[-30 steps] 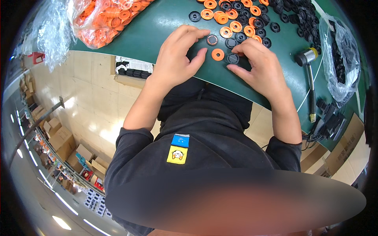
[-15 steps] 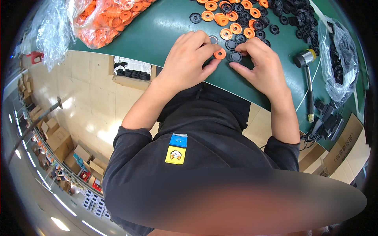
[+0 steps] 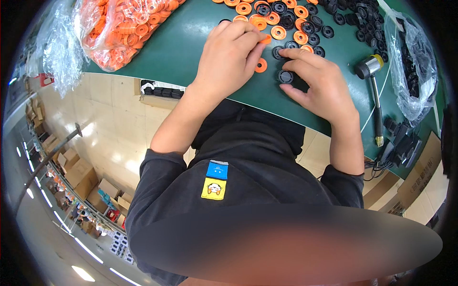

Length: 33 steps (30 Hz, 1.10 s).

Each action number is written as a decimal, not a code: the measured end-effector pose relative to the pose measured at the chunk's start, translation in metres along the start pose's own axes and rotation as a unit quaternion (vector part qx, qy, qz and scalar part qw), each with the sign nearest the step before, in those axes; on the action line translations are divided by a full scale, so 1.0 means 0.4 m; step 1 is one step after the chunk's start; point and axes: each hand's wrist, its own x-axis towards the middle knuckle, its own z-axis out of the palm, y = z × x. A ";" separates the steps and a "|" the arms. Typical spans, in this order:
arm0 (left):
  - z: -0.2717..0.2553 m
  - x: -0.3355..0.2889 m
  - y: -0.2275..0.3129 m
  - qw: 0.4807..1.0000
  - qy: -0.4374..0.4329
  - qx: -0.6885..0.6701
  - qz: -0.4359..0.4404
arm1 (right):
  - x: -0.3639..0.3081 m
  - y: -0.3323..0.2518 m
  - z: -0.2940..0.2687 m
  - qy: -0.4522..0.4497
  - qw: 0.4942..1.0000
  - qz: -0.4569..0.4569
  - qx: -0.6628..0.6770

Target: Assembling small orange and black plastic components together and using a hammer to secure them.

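Here the left hand (image 3: 229, 52) curls knuckles-up over the dark green table mat (image 3: 191, 47), its fingertips pinching a small orange plastic ring (image 3: 265, 39). Just beside it, the right hand (image 3: 317, 83) lies flatter, forefinger and thumb closed around a round black plastic cap (image 3: 285, 76) resting on the mat.

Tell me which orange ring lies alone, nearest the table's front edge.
The orange ring between the left hand and right hand; the other orange rings cluster farther back.
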 end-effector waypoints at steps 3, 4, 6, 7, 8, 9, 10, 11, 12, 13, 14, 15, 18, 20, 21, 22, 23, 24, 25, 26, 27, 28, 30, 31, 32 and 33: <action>-0.016 -0.010 0.002 0.997 0.041 -0.062 -0.005 | 0.001 -0.005 -0.006 0.007 1.000 -0.002 -0.006; -0.037 -0.020 0.026 0.977 0.028 -0.171 -0.120 | 0.001 -0.008 -0.010 -0.003 1.000 0.000 0.005; -0.067 -0.043 0.047 0.932 0.016 -0.276 -0.233 | 0.000 -0.011 -0.008 -0.013 1.000 0.001 0.017; -0.079 -0.056 0.047 0.934 -0.012 -0.262 -0.241 | -0.001 -0.012 -0.005 -0.010 1.000 -0.005 0.022; -0.085 -0.066 0.045 0.936 -0.039 -0.248 -0.249 | -0.002 -0.014 -0.003 -0.006 1.000 -0.010 0.026; -0.086 -0.079 0.041 0.936 -0.038 -0.245 -0.251 | -0.002 -0.017 -0.001 -0.007 0.999 -0.012 0.029; -0.085 -0.093 0.036 0.956 -0.057 -0.193 -0.215 | -0.002 -0.019 0.000 -0.010 1.000 -0.011 0.028; -0.083 -0.105 0.031 0.971 -0.076 -0.140 -0.178 | -0.001 -0.021 0.000 -0.013 1.000 -0.010 0.027; -0.076 -0.113 0.027 0.971 -0.074 -0.139 -0.180 | 0.000 -0.023 0.000 -0.014 0.999 -0.012 0.028; -0.066 -0.118 0.024 0.981 -0.039 -0.122 -0.144 | 0.001 -0.024 -0.002 -0.019 0.999 -0.018 0.028; -0.061 -0.121 0.024 0.989 -0.004 -0.104 -0.109 | 0.002 -0.025 -0.001 -0.024 0.999 -0.024 0.028; -0.060 -0.123 0.027 0.989 -0.003 -0.103 -0.110 | 0.001 -0.026 0.000 -0.025 0.999 -0.025 0.028; -0.064 -0.129 0.032 0.984 0.004 -0.113 -0.137 | 0.000 -0.027 0.004 -0.036 0.999 -0.027 0.032; -0.077 -0.134 0.029 0.975 -0.015 -0.155 -0.155 | -0.002 -0.027 0.005 -0.044 0.998 -0.022 0.029; -0.080 -0.135 0.029 0.976 -0.013 -0.156 -0.155 | -0.002 -0.027 0.005 -0.044 0.998 -0.023 0.028; -0.083 -0.136 0.029 0.977 -0.019 -0.152 -0.146 | -0.003 -0.027 0.006 -0.039 0.998 -0.028 0.026; -0.084 -0.136 0.030 0.979 -0.025 -0.148 -0.138 | -0.003 -0.027 0.005 -0.035 0.999 -0.034 0.025; -0.084 -0.137 0.030 0.979 -0.024 -0.147 -0.138 | -0.003 -0.028 0.004 -0.034 0.999 -0.035 0.024; -0.080 -0.138 0.027 0.982 -0.026 -0.132 -0.131 | -0.002 -0.028 0.002 -0.040 0.998 -0.034 0.028; -0.078 -0.138 0.025 0.985 -0.028 -0.116 -0.125 | -0.002 -0.029 0.001 -0.046 0.998 -0.032 0.032; -0.075 -0.136 0.025 0.985 -0.027 -0.116 -0.125 | -0.002 -0.029 0.000 -0.045 0.998 -0.033 0.031; -0.072 -0.132 0.026 0.987 -0.031 -0.102 -0.122 | -0.002 -0.027 0.001 -0.046 0.998 -0.033 0.031; -0.069 -0.124 0.034 0.989 -0.034 -0.086 -0.119 | -0.001 -0.027 -0.001 -0.047 0.998 -0.034 0.030; -0.071 -0.116 0.042 0.991 -0.035 -0.064 -0.113 | -0.001 -0.027 -0.004 -0.054 0.998 -0.024 0.030; -0.070 -0.110 0.049 0.993 -0.035 -0.041 -0.107 | 0.000 -0.027 -0.006 -0.061 0.998 -0.014 0.031; -0.068 -0.104 0.055 0.993 -0.031 -0.039 -0.107 | 0.001 -0.027 -0.009 -0.061 0.998 -0.018 0.029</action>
